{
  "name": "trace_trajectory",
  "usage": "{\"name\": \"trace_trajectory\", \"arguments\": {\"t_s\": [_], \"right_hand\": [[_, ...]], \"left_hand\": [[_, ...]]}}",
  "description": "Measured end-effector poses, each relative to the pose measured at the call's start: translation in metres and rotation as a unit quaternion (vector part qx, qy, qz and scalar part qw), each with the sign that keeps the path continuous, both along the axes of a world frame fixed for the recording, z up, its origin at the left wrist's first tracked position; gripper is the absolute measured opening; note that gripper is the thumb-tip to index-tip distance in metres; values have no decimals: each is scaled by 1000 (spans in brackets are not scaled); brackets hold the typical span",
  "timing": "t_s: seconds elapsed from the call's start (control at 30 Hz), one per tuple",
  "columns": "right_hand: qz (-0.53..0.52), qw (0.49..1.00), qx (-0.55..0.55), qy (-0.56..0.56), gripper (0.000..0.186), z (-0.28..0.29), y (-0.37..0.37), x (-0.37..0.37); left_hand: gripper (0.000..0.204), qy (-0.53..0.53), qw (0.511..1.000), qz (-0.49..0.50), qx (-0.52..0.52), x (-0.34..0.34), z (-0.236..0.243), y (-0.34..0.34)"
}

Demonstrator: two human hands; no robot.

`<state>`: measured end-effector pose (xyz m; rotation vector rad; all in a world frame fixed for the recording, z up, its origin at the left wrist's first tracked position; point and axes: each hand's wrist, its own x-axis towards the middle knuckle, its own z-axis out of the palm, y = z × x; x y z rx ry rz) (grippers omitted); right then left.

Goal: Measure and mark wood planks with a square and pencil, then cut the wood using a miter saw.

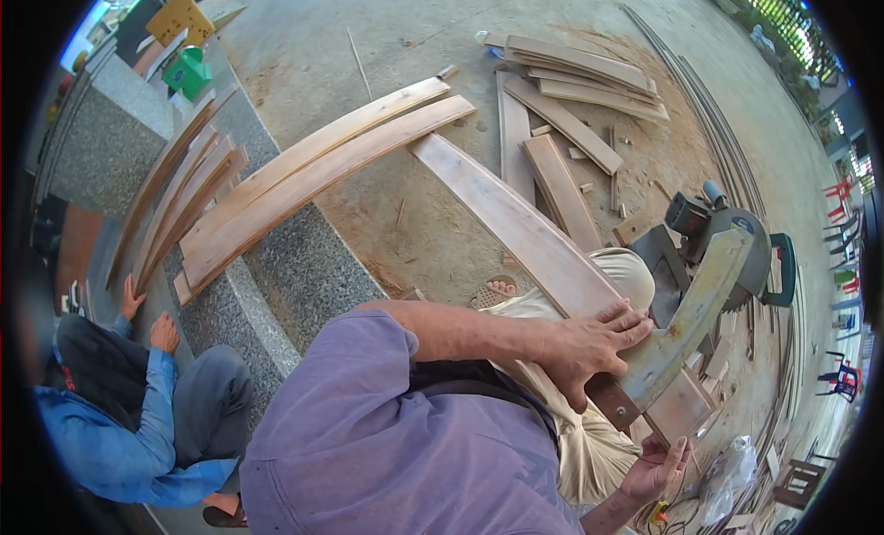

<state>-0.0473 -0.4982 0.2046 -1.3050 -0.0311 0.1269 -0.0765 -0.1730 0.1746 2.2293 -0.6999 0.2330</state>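
A long pale plank (511, 226) runs diagonally over my knee to the cutting saw (691, 226), beneath its weathered metal bar (700, 314). My left hand (603, 349) lies on the plank beside the bar with fingers spread, the thumb near a brown block (608, 401). Lower right, my right hand (658, 466) grips the short plank end (680, 406) that sticks out past the bar, fingers curled at its edge.
A co-worker (138, 415) crouches at left, hands at stacked boards (189, 190) by granite steps (295, 268). Two long boards (322, 185) lie across the steps. Piled planks (580, 75), offcuts, long thin strips (714, 148) and a plastic bag (729, 480) are on the concrete. Chairs (843, 374) stand far right.
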Motion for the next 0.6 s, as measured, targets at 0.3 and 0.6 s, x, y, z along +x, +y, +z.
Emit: {"name": "trace_trajectory", "arguments": {"t_s": [0.3,0.6], "right_hand": [[-62,998,17,-2,18,10,29,-21],[-73,995,62,42,21,-2,24,-16]], "left_hand": [[56,65,994,-69,51,21,10,21],[60,51,991,-76,97,35,11,-9]]}}
